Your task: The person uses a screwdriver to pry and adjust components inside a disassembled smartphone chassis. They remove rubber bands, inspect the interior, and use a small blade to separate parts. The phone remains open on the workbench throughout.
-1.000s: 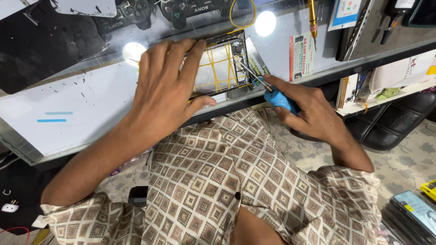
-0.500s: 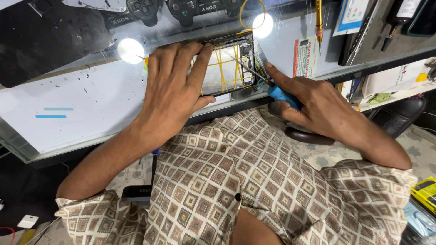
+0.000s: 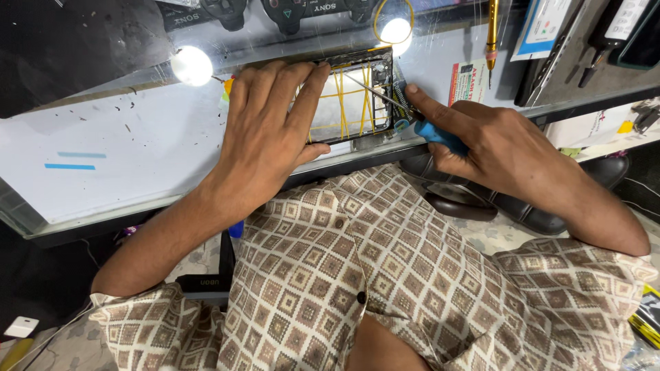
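Since a moment ago, both hands have shifted slightly up the counter with the opened phone (image 3: 350, 96), and the screwdriver's tip now reaches further across it. One phone lies flat on the glass counter (image 3: 137, 137), back cover off, its rectangular dark frame holding a pale panel crossed by thin yellow strips. Left hand (image 3: 268, 137) rests palm down on the phone's left part, fingers spread flat, pressing rather than gripping. Right hand (image 3: 495, 148) is closed around one screwdriver (image 3: 419, 124), its blue handle pinched between thumb and fingers, forefinger stretched along the thin metal shaft, which slants onto the phone. Two bright round lamp reflections glare on the glass. Beyond the phone lie two dark game controllers (image 3: 302, 10) and one gold-coloured pen-shaped tool (image 3: 492, 27). Below, a checked beige and brown shirt (image 3: 357, 275) fills the foreground.
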